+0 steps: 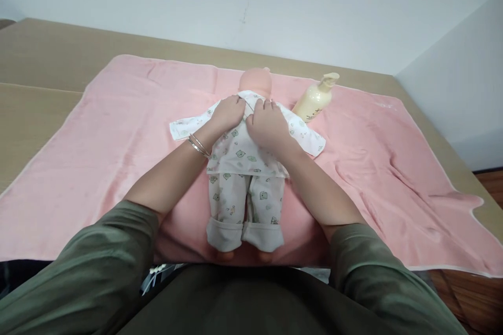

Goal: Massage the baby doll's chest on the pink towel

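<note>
A baby doll [256,81] lies on its back, head toward the wall, on a pink blanket [129,131]. It wears a white printed top [244,153] with long sleeves spread to both sides, and matching trousers [228,201] with rolled cuffs. My left hand [230,111] is closed on the top's front near the neckline, at the left. Opposite it, my right hand [269,123] has its fingers bent onto the cloth on the right side of the chest. Both hands hide part of the collar. The doll's feet show below the cuffs.
A cream pump bottle [314,100] lies tilted on the blanket, right of the doll, near its sleeve. Wooden table [47,57] edges show around the blanket. A white wall [176,5] rises behind. Blanket folds bunch at the right.
</note>
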`<state>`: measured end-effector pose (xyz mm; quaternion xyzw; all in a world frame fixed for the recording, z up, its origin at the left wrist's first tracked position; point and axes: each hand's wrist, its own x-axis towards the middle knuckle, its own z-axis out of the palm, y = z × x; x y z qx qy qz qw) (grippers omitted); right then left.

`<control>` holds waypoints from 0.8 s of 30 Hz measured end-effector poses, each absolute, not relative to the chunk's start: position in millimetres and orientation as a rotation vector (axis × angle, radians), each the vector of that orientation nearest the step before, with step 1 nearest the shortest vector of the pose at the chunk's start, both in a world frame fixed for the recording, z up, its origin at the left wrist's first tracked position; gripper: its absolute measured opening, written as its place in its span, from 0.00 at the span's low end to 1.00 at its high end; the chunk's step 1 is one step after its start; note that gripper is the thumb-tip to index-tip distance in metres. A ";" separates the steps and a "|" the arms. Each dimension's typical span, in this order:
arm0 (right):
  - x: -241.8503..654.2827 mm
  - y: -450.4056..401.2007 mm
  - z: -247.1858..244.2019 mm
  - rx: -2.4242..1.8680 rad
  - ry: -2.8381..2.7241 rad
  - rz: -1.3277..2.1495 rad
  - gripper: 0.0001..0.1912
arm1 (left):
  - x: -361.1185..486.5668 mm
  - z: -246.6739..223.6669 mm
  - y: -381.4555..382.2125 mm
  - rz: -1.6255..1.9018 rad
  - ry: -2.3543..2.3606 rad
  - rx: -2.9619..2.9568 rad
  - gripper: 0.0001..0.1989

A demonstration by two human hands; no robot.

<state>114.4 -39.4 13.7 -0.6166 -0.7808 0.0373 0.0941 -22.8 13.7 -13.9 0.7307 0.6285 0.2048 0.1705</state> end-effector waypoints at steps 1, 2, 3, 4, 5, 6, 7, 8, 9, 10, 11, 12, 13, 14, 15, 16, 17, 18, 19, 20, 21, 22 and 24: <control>113.7 -42.1 15.2 -1.810 -2.338 0.124 0.31 | -22.6 -14.5 14.8 0.577 1.814 2.032 0.25; 114.8 -42.0 16.4 -1.795 -2.351 0.155 0.30 | -21.3 -13.8 13.5 0.562 1.843 2.020 0.26; 117.6 -39.1 17.2 -1.784 -2.352 0.196 0.29 | -19.0 -11.8 10.0 0.545 1.862 2.030 0.26; 121.6 -33.9 17.5 -1.777 -2.342 0.239 0.28 | -16.0 -8.8 4.7 0.529 1.873 2.066 0.26; 126.2 -27.0 17.0 -1.777 -2.319 0.275 0.28 | -12.6 -5.0 -2.0 0.515 1.880 2.117 0.26; 130.7 -19.5 15.9 -1.784 -2.289 0.303 0.28 | -9.1 -0.8 -9.4 0.496 1.877 2.178 0.25; 134.6 -12.1 14.3 -1.798 -2.256 0.320 0.28 | -5.8 3.6 -16.6 0.467 1.863 2.236 0.23; 137.5 -5.8 12.5 -1.813 -2.226 0.327 0.29 | -3.0 7.8 -22.9 0.436 1.839 2.285 0.22; 139.0 -1.2 10.7 -1.826 -2.206 0.325 0.29 | -0.9 11.3 -27.7 0.404 1.811 2.317 0.21; 139.1 1.3 9.3 -1.838 -2.197 0.316 0.29 | 0.2 14.0 -30.5 0.376 1.787 2.330 0.20; 138.1 1.6 8.6 -1.849 -2.201 0.298 0.29 | 0.3 15.5 -31.0 0.356 1.773 2.327 0.20; 136.0 -0.4 8.5 -1.860 -2.212 0.272 0.29 | -0.7 15.8 -29.2 0.352 1.771 2.312 0.20; 133.3 -4.3 9.3 -1.871 -2.228 0.242 0.29 | -2.7 15.0 -25.4 0.364 1.775 2.286 0.21; 130.2 -9.9 10.9 -1.877 -2.248 0.210 0.29 | -5.5 13.4 -20.3 0.388 1.777 2.257 0.21; 126.9 -16.7 13.0 -1.878 -2.270 0.178 0.29 | -9.0 11.2 -14.5 0.416 1.778 2.221 0.22; 123.8 -24.2 15.5 -1.877 -2.293 0.152 0.29 | -12.7 8.7 -8.7 0.445 1.775 2.182 0.22; 120.8 -31.8 18.2 -1.877 -2.313 0.131 0.29 | -16.3 6.2 -3.5 0.471 1.769 2.142 0.23; 118.1 -38.9 20.8 -1.880 -2.332 0.110 0.28 | -19.4 3.9 0.7 0.494 1.758 2.107 0.23; 115.9 -45.0 23.0 -1.889 -2.348 0.092 0.28 | -21.8 1.7 3.6 0.514 1.749 2.078 0.24; 114.4 -49.4 24.7 -1.902 -2.355 0.078 0.28 | -23.1 -0.3 5.3 0.531 1.740 2.061 0.25; 113.7 -51.7 25.7 -1.915 -2.358 0.075 0.27 | -23.4 -2.3 6.0 0.549 1.738 2.052 0.25; 113.9 -51.9 26.0 -1.918 -2.357 0.078 0.27 | -22.8 -4.2 6.0 0.567 1.745 2.058 0.26; 117.2 -45.7 24.7 -1.887 -2.351 0.117 0.25 | -19.5 -8.4 5.1 0.599 1.787 2.088 0.26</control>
